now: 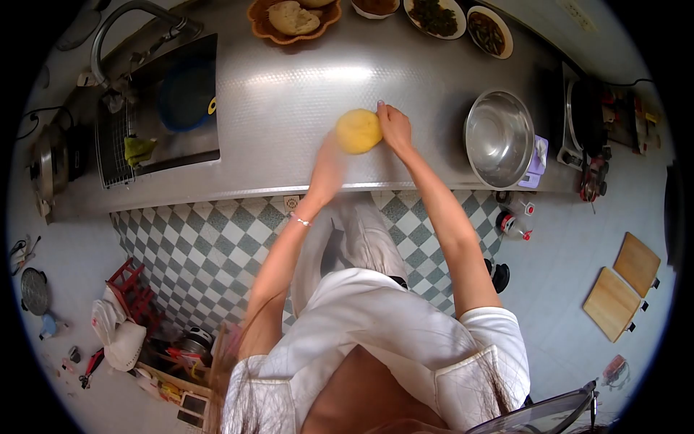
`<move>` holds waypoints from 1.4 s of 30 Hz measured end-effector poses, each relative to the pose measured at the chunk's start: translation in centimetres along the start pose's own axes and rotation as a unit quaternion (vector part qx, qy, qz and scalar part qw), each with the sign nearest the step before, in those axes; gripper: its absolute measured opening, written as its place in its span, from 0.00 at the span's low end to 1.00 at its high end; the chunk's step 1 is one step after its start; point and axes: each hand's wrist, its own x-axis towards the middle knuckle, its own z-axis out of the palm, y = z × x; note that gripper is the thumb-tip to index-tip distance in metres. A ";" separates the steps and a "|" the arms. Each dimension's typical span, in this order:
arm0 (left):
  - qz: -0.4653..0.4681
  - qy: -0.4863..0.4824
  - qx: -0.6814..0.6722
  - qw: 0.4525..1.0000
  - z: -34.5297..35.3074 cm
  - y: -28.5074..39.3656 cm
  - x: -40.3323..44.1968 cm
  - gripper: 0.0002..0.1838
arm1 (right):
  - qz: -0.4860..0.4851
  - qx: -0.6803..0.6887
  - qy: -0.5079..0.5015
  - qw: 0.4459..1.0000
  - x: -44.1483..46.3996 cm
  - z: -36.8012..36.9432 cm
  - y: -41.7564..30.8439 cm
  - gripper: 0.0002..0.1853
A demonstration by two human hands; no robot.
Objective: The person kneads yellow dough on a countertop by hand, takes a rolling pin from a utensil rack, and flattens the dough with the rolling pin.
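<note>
A round, flattened piece of yellow dough (pixel 359 132) is between my hands above the steel counter (pixel 282 108). My right hand (pixel 395 130) has its fingers closed at the dough's right edge. On the other side, my left hand (pixel 329 170) is smeared by motion, close to the dough's lower left edge. Its fingers cannot be made out, nor whether they touch the dough.
At right stand a steel bowl (pixel 499 137) and a purple scale (pixel 533 170). Along the back are a basket (pixel 260 27) with pale dough or bread and several dishes of food. The sink (pixel 206 148) with a blue basin (pixel 165 108) lies left.
</note>
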 end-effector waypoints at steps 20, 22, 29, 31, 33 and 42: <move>-0.165 0.119 -0.219 0.954 3.6 -8.2 -3.3 0.25 | -0.289 -0.151 0.142 0.934 0.9 7.6 -4.6 0.11; -0.173 0.115 -0.226 0.952 4.3 -7.7 -2.6 0.26 | -0.267 -0.171 0.142 0.938 1.5 7.7 -5.4 0.14; -0.159 0.070 -0.308 0.935 3.0 -3.9 0.9 0.26 | 0.045 0.195 -0.088 0.976 1.4 2.1 -5.1 0.17; -0.100 0.054 -0.229 0.967 2.3 -1.6 0.6 0.25 | 0.005 0.080 -0.013 0.997 0.6 2.0 -4.2 0.15; -0.069 0.069 -0.174 0.980 3.3 -1.4 -0.1 0.25 | -0.120 0.027 0.103 0.987 -0.5 2.9 -3.0 0.13; -0.150 0.153 -0.218 0.952 3.0 -4.9 -2.0 0.26 | -0.277 -0.149 0.168 0.934 -0.6 8.7 -5.1 0.08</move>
